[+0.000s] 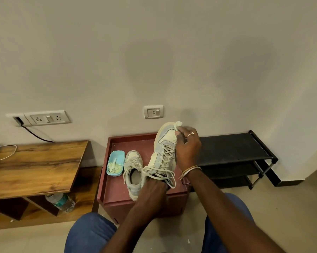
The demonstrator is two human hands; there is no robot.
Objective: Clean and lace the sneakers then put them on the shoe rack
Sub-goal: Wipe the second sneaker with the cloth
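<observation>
My left hand (155,190) grips the heel end of a pale grey-white sneaker (161,154), holding it tilted up with the toe pointing away from me. Its laces hang loose over my left wrist. My right hand (188,147) pinches a small pale wipe (177,124) against the toe of that sneaker. The second sneaker (133,170) lies flat on the maroon box (115,179), laces loose, just left of the raised one. The black shoe rack (232,148) stands to the right against the wall, its shelves bare.
A light blue tub (115,162) holding pale scraps sits on the maroon box left of the sneakers. A wooden desk (35,165) stands at left with a water bottle (61,202) below it. Wall sockets and a cable are behind. My knees in blue jeans are at the bottom.
</observation>
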